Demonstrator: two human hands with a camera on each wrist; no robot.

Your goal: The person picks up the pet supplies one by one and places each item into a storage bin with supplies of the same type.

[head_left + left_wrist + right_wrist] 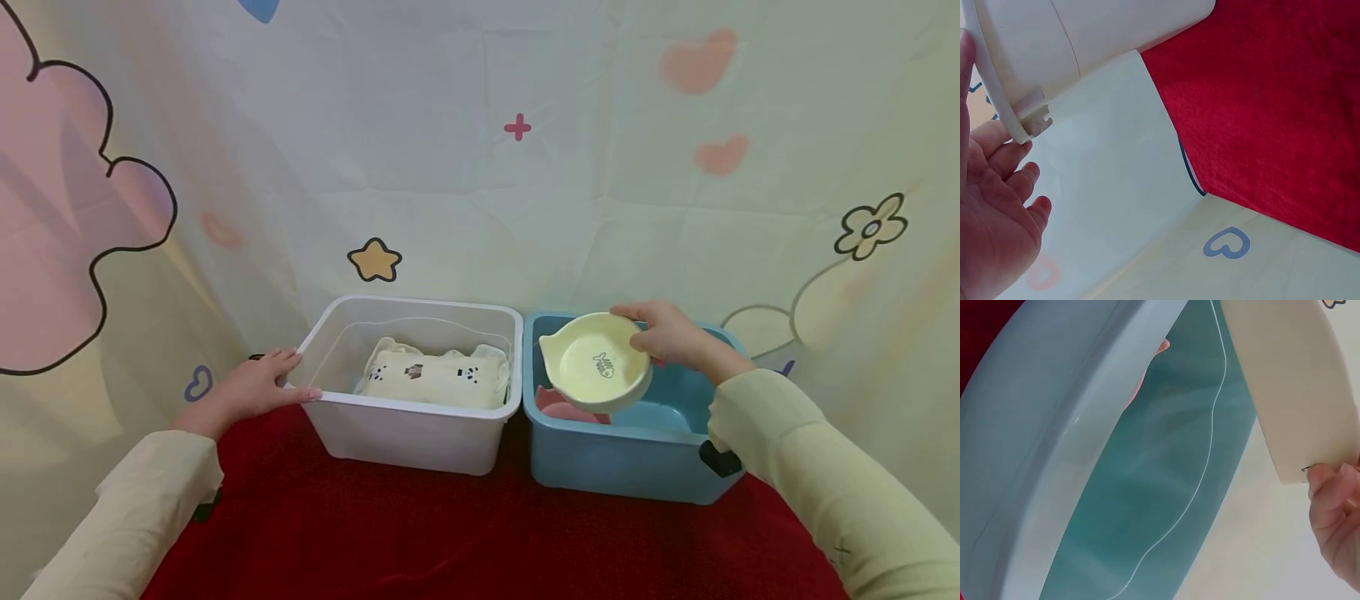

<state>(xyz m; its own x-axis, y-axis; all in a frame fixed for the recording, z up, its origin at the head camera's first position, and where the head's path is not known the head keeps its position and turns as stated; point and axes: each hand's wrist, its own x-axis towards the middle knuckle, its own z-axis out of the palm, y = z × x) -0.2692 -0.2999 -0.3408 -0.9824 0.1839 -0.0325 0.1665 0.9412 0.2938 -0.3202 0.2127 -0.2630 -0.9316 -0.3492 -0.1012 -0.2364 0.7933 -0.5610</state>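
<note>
My right hand [667,333] pinches the rim of a cream cat-eared bowl [592,362] with a fish print inside. The bowl is tilted above the blue bin [622,462], and its underside faces the right wrist view. Below it in that bin lies a pink item [566,410], partly hidden by the bowl. At the left, my left hand [258,385] grips the front left corner of the white bin [408,433], the rim between thumb and fingers. Inside sits a cream cloth item [435,377] printed with small animal faces; its lower part is hidden.
Both bins stand side by side on a red cloth [450,542], a narrow gap between them. Close behind hangs a pale curtain [450,167] printed with hearts, a star and a flower.
</note>
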